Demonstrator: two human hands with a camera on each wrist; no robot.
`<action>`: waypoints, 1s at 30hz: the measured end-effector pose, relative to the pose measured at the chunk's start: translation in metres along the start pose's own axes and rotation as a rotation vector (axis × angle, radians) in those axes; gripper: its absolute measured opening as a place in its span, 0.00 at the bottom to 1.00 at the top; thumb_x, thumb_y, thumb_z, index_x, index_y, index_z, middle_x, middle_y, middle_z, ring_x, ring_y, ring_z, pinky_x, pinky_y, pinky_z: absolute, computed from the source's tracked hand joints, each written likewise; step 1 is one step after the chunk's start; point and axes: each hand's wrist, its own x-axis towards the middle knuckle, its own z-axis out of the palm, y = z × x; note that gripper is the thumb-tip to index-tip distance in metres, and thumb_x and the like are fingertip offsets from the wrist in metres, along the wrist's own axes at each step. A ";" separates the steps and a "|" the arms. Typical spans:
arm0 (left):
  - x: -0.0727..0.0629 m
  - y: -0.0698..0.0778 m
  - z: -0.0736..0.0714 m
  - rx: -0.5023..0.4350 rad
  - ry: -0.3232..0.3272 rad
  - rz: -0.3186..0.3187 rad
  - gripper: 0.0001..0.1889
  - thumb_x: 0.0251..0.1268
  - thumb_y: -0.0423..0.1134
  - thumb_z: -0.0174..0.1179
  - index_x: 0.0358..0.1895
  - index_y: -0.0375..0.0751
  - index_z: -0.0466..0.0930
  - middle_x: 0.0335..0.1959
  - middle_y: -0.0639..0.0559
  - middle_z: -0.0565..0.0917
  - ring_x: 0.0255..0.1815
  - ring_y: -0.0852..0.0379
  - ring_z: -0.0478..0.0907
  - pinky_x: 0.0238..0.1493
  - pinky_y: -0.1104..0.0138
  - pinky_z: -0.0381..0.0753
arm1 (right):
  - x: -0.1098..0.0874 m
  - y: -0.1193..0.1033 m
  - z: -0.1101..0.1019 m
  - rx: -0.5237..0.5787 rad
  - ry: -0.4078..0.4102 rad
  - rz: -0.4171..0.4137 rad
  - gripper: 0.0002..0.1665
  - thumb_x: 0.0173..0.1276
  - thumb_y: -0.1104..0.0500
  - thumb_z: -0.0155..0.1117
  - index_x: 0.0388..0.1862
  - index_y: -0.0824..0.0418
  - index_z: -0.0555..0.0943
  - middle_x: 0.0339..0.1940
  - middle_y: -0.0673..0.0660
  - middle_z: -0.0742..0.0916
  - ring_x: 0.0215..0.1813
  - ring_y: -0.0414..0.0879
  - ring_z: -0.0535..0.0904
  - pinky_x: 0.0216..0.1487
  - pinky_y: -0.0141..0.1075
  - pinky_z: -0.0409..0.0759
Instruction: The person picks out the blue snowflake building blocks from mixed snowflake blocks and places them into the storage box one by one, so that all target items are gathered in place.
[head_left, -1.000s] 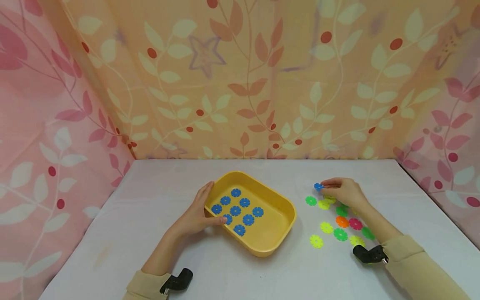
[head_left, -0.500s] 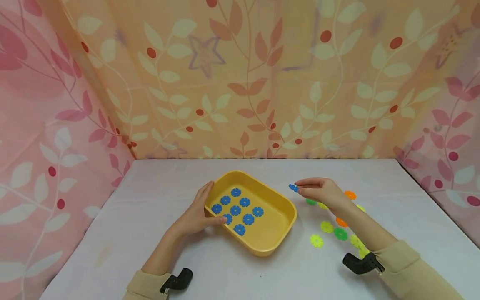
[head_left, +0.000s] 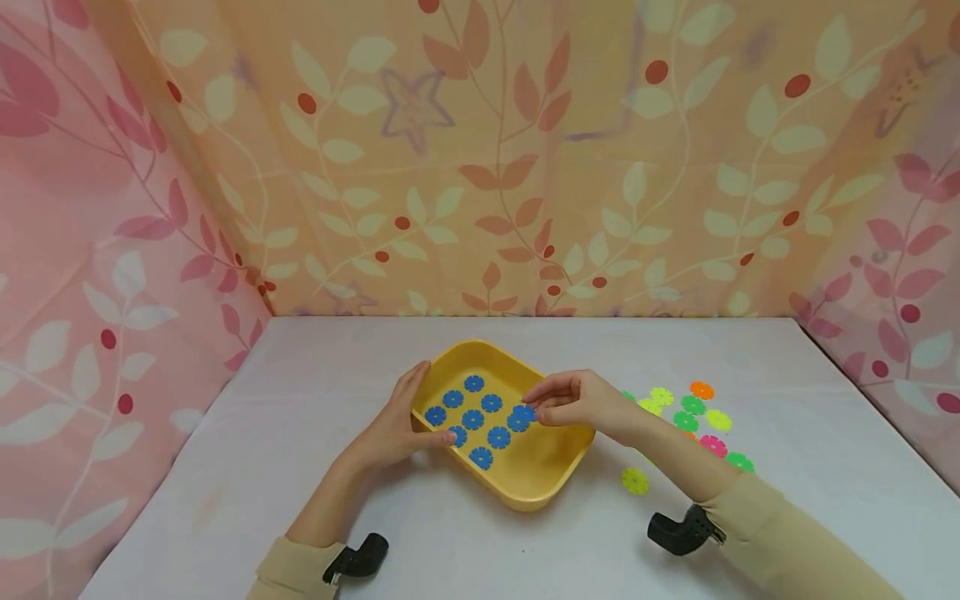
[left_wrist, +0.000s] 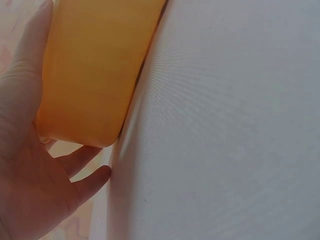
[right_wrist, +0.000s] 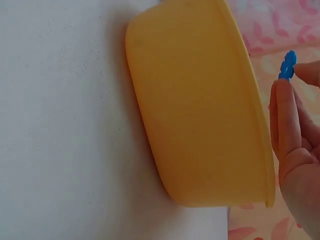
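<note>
My left hand (head_left: 387, 431) grips the left end of a yellow plastic tub (head_left: 551, 454), thumb over the rim and fingers along the outside. In the left wrist view those fingers (left_wrist: 91, 181) spread beneath the tub's end. Several blue notched flower discs (head_left: 472, 419) lie spaced out on the tub's floor. Over the tub's far right part, my right hand (head_left: 592, 407) pinches one more blue flower disc (head_left: 527, 412) between thumb and fingers. The right wrist view has this disc (right_wrist: 287, 65) edge-on above the rim. In the head view it overlaps a disc lying in the tub.
Right of the tub, loose flower discs lie on the white tabletop: yellow (head_left: 635, 481), green (head_left: 693, 405), orange (head_left: 702, 390) and pink (head_left: 713, 447). My right forearm partly covers them. A floral curtain (head_left: 495, 167) rises behind the table, with pink cloth at both sides.
My right hand has moved left from the loose discs to over the tub, carrying the blue flower disc. My left hand and the tub have stayed in place.
</note>
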 end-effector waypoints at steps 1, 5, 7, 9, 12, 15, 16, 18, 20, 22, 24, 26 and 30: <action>0.000 0.000 0.000 0.000 -0.002 0.000 0.62 0.49 0.54 0.75 0.79 0.45 0.39 0.79 0.47 0.42 0.78 0.43 0.42 0.72 0.44 0.46 | 0.003 0.000 0.002 -0.021 -0.036 -0.009 0.20 0.64 0.60 0.69 0.52 0.69 0.81 0.47 0.62 0.87 0.48 0.53 0.84 0.51 0.35 0.81; 0.001 0.001 0.000 0.004 -0.005 0.000 0.62 0.48 0.54 0.75 0.79 0.45 0.39 0.79 0.47 0.42 0.78 0.43 0.42 0.72 0.43 0.46 | 0.013 0.001 0.009 -0.105 -0.175 -0.038 0.17 0.63 0.60 0.69 0.50 0.65 0.83 0.46 0.63 0.86 0.45 0.49 0.82 0.51 0.34 0.80; 0.001 0.001 -0.001 0.005 -0.003 0.001 0.62 0.48 0.55 0.75 0.79 0.45 0.39 0.79 0.47 0.42 0.78 0.42 0.43 0.72 0.44 0.46 | 0.018 0.002 0.011 -0.145 -0.238 -0.039 0.15 0.63 0.60 0.68 0.49 0.62 0.84 0.45 0.61 0.87 0.45 0.49 0.82 0.51 0.34 0.79; 0.001 0.001 -0.001 0.006 -0.003 0.000 0.62 0.48 0.55 0.75 0.79 0.45 0.39 0.79 0.47 0.42 0.78 0.43 0.43 0.72 0.44 0.46 | 0.023 0.003 0.013 -0.168 -0.296 -0.029 0.13 0.63 0.61 0.68 0.47 0.60 0.85 0.44 0.57 0.87 0.46 0.50 0.82 0.51 0.35 0.80; 0.001 0.000 0.000 0.007 -0.006 0.001 0.62 0.48 0.55 0.75 0.79 0.45 0.39 0.79 0.47 0.42 0.78 0.43 0.42 0.72 0.44 0.46 | 0.029 0.006 0.015 -0.207 -0.383 -0.009 0.11 0.63 0.64 0.67 0.46 0.61 0.85 0.42 0.55 0.87 0.44 0.49 0.82 0.50 0.36 0.81; 0.001 0.000 0.000 0.003 -0.005 0.006 0.62 0.48 0.54 0.75 0.79 0.45 0.39 0.79 0.47 0.42 0.78 0.43 0.42 0.72 0.44 0.46 | 0.033 0.009 0.018 -0.268 -0.445 0.006 0.09 0.62 0.66 0.67 0.43 0.62 0.85 0.40 0.55 0.87 0.40 0.46 0.82 0.46 0.35 0.82; 0.001 0.000 0.000 0.003 -0.003 0.007 0.62 0.48 0.54 0.75 0.79 0.45 0.39 0.79 0.47 0.42 0.78 0.43 0.42 0.72 0.44 0.46 | 0.033 0.009 0.019 -0.299 -0.452 0.009 0.09 0.62 0.67 0.67 0.41 0.61 0.85 0.38 0.54 0.88 0.39 0.45 0.81 0.45 0.34 0.82; 0.001 0.001 0.000 0.002 0.000 0.007 0.62 0.48 0.55 0.75 0.79 0.45 0.39 0.79 0.47 0.42 0.78 0.43 0.42 0.72 0.44 0.46 | 0.034 0.010 0.021 -0.354 -0.453 0.016 0.08 0.61 0.66 0.68 0.39 0.60 0.86 0.36 0.53 0.88 0.36 0.42 0.80 0.42 0.33 0.81; 0.001 0.001 -0.001 0.001 0.000 0.005 0.62 0.48 0.55 0.75 0.79 0.45 0.39 0.79 0.47 0.42 0.78 0.43 0.42 0.72 0.44 0.46 | 0.034 0.010 0.023 -0.404 -0.441 0.024 0.07 0.60 0.65 0.69 0.38 0.57 0.86 0.33 0.50 0.87 0.34 0.41 0.79 0.39 0.32 0.80; 0.000 0.001 -0.001 0.002 -0.003 0.002 0.62 0.48 0.55 0.75 0.79 0.45 0.39 0.79 0.47 0.42 0.78 0.43 0.42 0.72 0.44 0.46 | 0.033 0.009 0.024 -0.445 -0.427 0.029 0.06 0.60 0.65 0.71 0.36 0.56 0.86 0.31 0.48 0.86 0.33 0.40 0.78 0.37 0.31 0.79; 0.000 0.002 -0.001 0.003 -0.005 0.000 0.62 0.48 0.55 0.75 0.79 0.45 0.39 0.79 0.47 0.42 0.78 0.43 0.42 0.72 0.44 0.46 | 0.032 0.007 0.024 -0.480 -0.422 0.032 0.06 0.60 0.64 0.72 0.36 0.55 0.86 0.30 0.47 0.85 0.32 0.39 0.78 0.37 0.31 0.79; 0.000 0.002 -0.001 0.005 -0.004 0.002 0.62 0.48 0.55 0.75 0.79 0.44 0.39 0.79 0.47 0.42 0.78 0.43 0.42 0.72 0.44 0.46 | 0.031 0.005 0.023 -0.514 -0.428 0.035 0.07 0.59 0.63 0.74 0.35 0.55 0.86 0.28 0.46 0.85 0.32 0.38 0.77 0.37 0.31 0.79; 0.001 0.001 0.000 0.012 0.001 0.005 0.62 0.48 0.55 0.75 0.79 0.42 0.39 0.79 0.47 0.42 0.78 0.43 0.42 0.72 0.43 0.47 | 0.028 0.001 0.023 -0.556 -0.465 0.056 0.10 0.54 0.63 0.77 0.34 0.55 0.85 0.27 0.47 0.85 0.31 0.37 0.77 0.37 0.30 0.79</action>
